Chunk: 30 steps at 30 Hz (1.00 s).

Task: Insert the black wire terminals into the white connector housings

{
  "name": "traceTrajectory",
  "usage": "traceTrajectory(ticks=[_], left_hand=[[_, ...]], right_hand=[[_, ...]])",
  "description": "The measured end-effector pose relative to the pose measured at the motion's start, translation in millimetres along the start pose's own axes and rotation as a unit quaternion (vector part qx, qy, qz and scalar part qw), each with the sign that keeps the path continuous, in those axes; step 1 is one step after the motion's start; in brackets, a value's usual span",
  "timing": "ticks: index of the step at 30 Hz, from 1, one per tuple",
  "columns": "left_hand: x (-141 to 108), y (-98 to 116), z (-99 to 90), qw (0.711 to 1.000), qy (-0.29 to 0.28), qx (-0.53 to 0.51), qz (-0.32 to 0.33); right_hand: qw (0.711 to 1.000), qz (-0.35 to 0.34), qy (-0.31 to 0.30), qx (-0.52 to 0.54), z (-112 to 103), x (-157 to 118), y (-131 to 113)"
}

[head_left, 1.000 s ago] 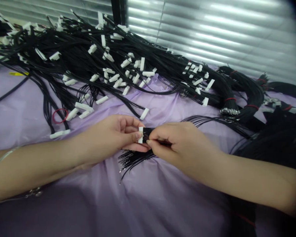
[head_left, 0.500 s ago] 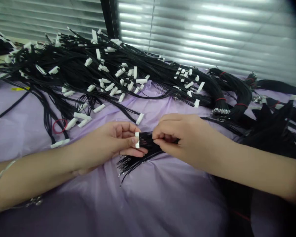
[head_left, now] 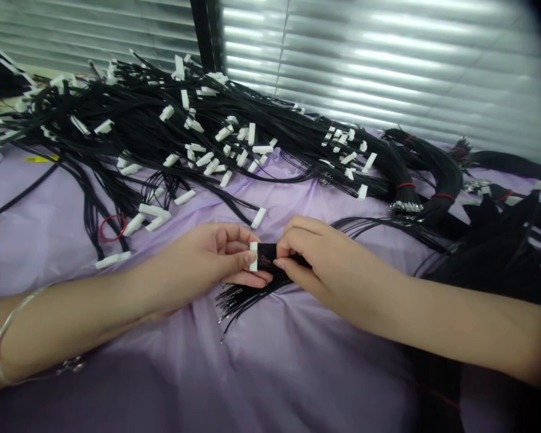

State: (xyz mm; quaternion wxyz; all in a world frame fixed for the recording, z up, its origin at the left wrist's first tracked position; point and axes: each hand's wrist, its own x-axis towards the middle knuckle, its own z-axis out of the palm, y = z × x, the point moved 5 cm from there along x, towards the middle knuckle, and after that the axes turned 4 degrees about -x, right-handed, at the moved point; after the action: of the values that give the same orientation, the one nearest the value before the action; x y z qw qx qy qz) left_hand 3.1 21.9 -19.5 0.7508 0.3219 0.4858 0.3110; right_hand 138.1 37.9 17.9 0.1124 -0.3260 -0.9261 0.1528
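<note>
Holding a white plastic connector housing (head_left: 253, 257) in our left hand (head_left: 196, 260), thumb pressed on its near side, fingers curled behind, a firm pinch. Housing is a narrow multi-way strip, set crosswise to a flat bundle of thin black wires (head_left: 267, 255) and touching the bundle's end. Our right hand (head_left: 327, 258) pinches that bundle just behind the housing, thumb and fingertips pressed together, the two hands nearly touching. Can't tell from this view whether the wires are seated in the housing. Bundle's free tails, with bright crimped metal tips (head_left: 234, 304), fan out below the hands over a creased lilac plastic sheet (head_left: 297, 367). Beyond: a big tangled heap of black wire harnesses (head_left: 162, 123), each ending in the same white housings, some lying loose on the sheet near our left hand, such as one (head_left: 258, 218) just above it. Red rubber band (head_left: 112, 228) lies among the strands. To the right, coiled black bundles (head_left: 442, 180) are tied with red bands, crimped ends grouped (head_left: 406, 207). Thin metal bangle (head_left: 9, 337) sits on our left wrist. Metal slat blinds (head_left: 388, 60) run behind the bench. Any housing markings are too small to read.
</note>
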Motion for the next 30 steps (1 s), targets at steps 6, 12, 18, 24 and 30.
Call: traceTrajectory(ticks=[6, 12, 18, 24, 30], left_hand=[[0.5, 0.1, -0.1, 1.0, 0.007, 0.007, -0.002], [0.0, 1.8, 0.7, 1.0, 0.006, 0.013, 0.001], [-0.1, 1.9, 1.3, 0.999, 0.001, 0.034, 0.004], [2.0, 0.7, -0.2, 0.999, -0.002, 0.033, -0.001], [-15.7, 29.0, 6.5, 0.982, -0.008, 0.163, 0.097]], right_hand=[[0.999, -0.001, 0.011, 0.038, 3.0, 2.1, -0.8], [0.999, -0.021, 0.023, 0.037, 1.7, 4.0, -2.7], [0.996, 0.007, -0.032, 0.079, 8.2, 8.3, -4.3], [0.999, -0.024, -0.036, 0.016, 9.6, 6.6, -4.9], [0.997, -0.025, 0.04, -0.067, -31.0, 0.7, 0.0]])
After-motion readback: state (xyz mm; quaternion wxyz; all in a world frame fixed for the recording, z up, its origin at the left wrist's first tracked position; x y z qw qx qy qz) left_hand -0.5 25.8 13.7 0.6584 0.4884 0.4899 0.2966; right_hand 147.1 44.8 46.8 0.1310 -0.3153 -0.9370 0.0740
